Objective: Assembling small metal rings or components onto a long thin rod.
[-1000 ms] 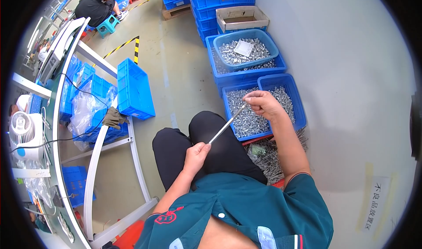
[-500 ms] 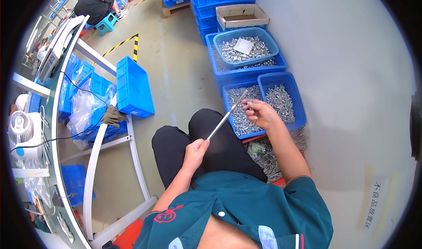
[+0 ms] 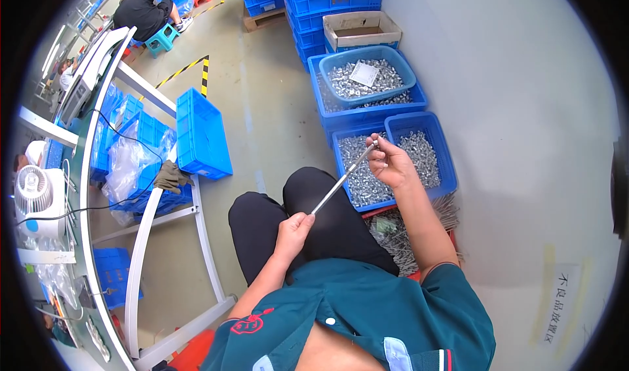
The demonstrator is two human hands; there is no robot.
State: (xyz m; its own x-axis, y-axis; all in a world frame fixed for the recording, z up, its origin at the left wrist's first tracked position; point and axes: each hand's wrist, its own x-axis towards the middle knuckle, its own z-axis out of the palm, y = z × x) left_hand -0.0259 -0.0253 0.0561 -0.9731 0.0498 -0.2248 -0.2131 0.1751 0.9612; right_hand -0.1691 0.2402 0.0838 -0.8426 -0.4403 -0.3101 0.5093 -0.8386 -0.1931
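My left hand [image 3: 292,237] is closed round the near end of a thin metal rod [image 3: 341,182] that slants up and away to the right. At the rod's far tip, my right hand [image 3: 394,164] pinches a small silvery metal piece [image 3: 375,144]; whether the piece is on the rod or just touching its end, I cannot tell. Below the right hand are two blue bins side by side, holding small metal parts [image 3: 363,184] on the left and more metal parts [image 3: 419,151] on the right. Many long thin metal rods [image 3: 396,243] lie beneath my right forearm.
Beyond the bins, a light-blue basin [image 3: 324,60] of metal parts bears a white label. A cardboard box [image 3: 362,27] and stacked blue crates [image 3: 295,17] stand further off. At left are a white-framed workbench [image 3: 145,240], an upright blue crate [image 3: 203,135] and a seated person [image 3: 141,14].
My right hand has moved slightly up and its fingers have closed at the rod's far tip, with the small metal piece between them. The left hand keeps its hold on the rod.
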